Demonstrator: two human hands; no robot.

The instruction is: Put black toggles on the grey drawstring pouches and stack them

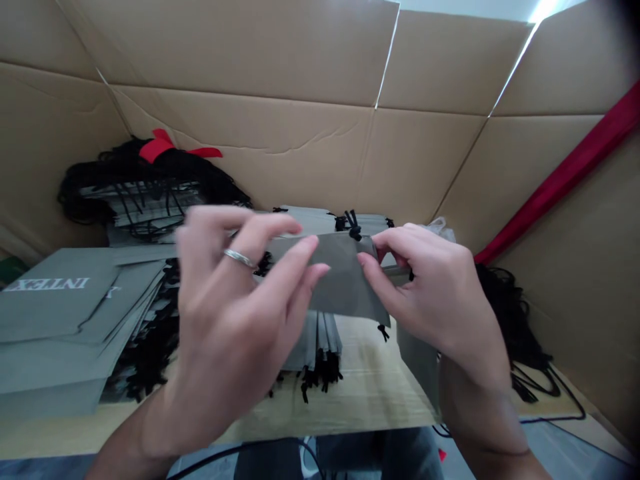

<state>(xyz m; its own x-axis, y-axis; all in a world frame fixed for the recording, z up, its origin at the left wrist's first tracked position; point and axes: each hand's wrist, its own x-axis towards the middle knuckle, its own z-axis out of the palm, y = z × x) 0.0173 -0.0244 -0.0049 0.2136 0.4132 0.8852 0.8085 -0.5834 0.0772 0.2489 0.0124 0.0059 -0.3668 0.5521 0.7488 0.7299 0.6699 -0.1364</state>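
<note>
A small grey drawstring pouch (337, 277) with knotted black cord at its top and lower right corner is held up in front of me. My right hand (435, 287) pinches its right end between thumb and fingers. My left hand (240, 320), with a ring on one finger, is in front of the pouch's left part, fingers apart and a little blurred. Whether its fingertips touch the fabric I cannot tell. Below the held pouch, a stack of grey pouches (313, 340) with black cord ends lies on the table (370, 400).
At left lie larger grey bags (50, 300) with white lettering. Behind them sits a heap of black cords (200, 170) with a red strip (161, 145). More black cord (515, 320) lies at right. Cardboard walls (280, 120) enclose the table, and red fabric (565, 177) hangs at right.
</note>
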